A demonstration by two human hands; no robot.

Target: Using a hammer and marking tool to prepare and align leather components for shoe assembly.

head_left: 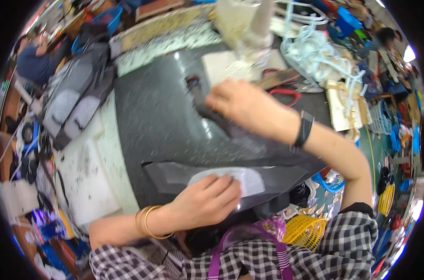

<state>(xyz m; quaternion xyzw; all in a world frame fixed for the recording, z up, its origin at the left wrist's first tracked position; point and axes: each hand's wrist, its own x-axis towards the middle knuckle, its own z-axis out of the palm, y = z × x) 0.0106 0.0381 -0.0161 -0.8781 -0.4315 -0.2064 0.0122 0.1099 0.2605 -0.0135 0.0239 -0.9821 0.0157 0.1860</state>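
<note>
A dark grey fabric panel point(286, 176) with a light grey rounded patch point(253, 181) lies along the near edge of the black work surface point(149, 112). My left hand point(207, 199), with bangles on its wrist, is closed over the patch, its fingers curled at the panel's edge. Farther off, my right hand point(237, 103) reaches in over the surface with its fingers bent together. Beneath its fingertips is a dark narrow piece point(211, 111), blurred; what the fingers pinch is not plain. Red-handled scissors point(286, 96) lie to the right of that hand.
A grey and black backpack point(76, 95) stands at the left, beside a white board point(86, 182). Light blue strips point(314, 56) are heaped at the far right, near a pale block point(342, 105). A yellow basket point(305, 229) sits by my lap. Another person point(34, 60) sits far left.
</note>
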